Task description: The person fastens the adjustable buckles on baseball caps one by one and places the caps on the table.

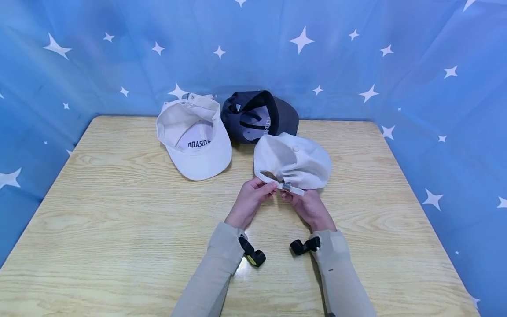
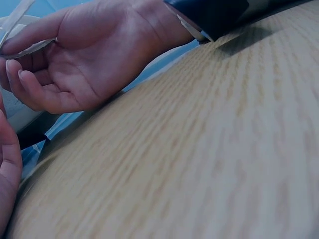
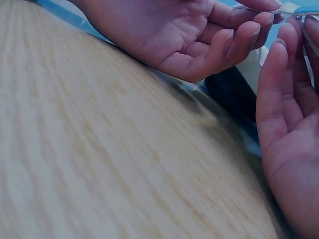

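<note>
A: White cotton cap point(image 1: 295, 160), crown up, sits in the middle of your wooden worktop point(image 1: 119, 211), just past both your hands. Its back strap point(image 1: 291, 188) with the little metal buckle faces you at the near edge.

B: So what've my hands got?

A: Your left hand point(image 1: 253, 200) has its fingertips closed on the strap's left end, thumb and forefinger pinching it, the other fingers curled loosely under. Your right hand point(image 1: 306, 204) pinches the strap right by the buckle, palm turned up. From the left wrist view you can see the pale strap running across your right hand's fingertips.

B: And the other hats?

A: Two more at the far edge, against the blue star-print backdrop point(image 1: 356, 57). A second white cap point(image 1: 194, 141) lies upside down to the left, well apart from your hands. A dark navy cap point(image 1: 257, 115) lies open side up right behind the one you're holding, apparently touching it.
</note>
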Demonstrator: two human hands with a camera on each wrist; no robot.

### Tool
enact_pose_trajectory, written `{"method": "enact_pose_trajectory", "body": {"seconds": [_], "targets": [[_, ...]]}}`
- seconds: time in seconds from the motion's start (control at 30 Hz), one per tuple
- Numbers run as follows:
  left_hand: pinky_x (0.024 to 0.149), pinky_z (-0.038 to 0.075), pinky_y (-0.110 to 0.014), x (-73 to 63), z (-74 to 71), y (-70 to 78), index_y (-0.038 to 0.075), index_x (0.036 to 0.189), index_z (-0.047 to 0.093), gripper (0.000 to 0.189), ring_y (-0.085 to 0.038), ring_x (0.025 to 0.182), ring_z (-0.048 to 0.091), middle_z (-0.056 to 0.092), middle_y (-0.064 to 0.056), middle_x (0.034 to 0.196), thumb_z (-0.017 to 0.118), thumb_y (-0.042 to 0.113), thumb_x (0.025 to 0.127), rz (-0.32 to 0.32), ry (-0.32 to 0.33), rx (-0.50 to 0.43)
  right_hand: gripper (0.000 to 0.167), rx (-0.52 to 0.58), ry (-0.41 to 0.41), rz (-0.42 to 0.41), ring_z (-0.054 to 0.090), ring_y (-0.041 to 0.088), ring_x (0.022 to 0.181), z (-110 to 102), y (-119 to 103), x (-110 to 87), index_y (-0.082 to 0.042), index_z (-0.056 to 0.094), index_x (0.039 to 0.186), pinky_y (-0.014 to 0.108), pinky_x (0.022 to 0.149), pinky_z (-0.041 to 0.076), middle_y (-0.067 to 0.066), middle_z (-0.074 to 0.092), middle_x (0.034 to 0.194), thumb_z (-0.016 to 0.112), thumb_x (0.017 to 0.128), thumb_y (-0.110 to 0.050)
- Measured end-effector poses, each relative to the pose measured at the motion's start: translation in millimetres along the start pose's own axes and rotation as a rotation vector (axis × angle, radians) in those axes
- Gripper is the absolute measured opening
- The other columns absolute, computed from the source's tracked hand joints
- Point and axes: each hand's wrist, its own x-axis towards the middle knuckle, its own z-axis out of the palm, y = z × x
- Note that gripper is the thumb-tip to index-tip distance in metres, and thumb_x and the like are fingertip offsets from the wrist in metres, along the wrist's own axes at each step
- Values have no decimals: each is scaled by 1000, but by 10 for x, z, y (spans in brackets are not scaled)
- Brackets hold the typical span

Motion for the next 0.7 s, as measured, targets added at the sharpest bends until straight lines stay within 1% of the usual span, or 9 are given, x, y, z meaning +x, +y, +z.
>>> {"method": "enact_pose_trajectory", "body": {"seconds": [0.2, 0.37, 0.53, 0.7], "targets": [[72, 45, -30, -4, 7, 7, 4, 94, 61, 24, -14, 77, 56, 59, -3, 82, 68, 22, 79, -2, 3, 16, 16, -2, 29, 27, 60, 18, 75, -2, 0, 5, -3, 58, 99, 26, 68, 50, 7, 61, 91, 62, 83, -8], [74, 46, -30, 1, 15, 2, 4, 93, 62, 22, -13, 77, 56, 60, -3, 82, 68, 20, 79, -4, 10, 35, 18, -13, 69, 51, 60, 18, 75, 23, -15, 5, -1, 60, 95, 26, 69, 50, 9, 62, 91, 66, 80, -9], [75, 46, -32, -1, 20, -1, 4, 93, 62, 22, -13, 76, 56, 60, -3, 82, 69, 20, 79, -7, 13, 41, 22, -29, 58, 59, 60, 17, 76, 30, -14, 9, -2, 61, 95, 26, 69, 49, 9, 62, 90, 69, 78, -13], [74, 46, -31, -6, 22, 6, 4, 94, 61, 23, -13, 76, 56, 60, -3, 82, 68, 20, 79, -8, 5, 29, 19, -40, 32, 42, 60, 17, 77, 15, -6, 15, -2, 62, 97, 26, 69, 49, 9, 63, 91, 66, 81, -12]]}}
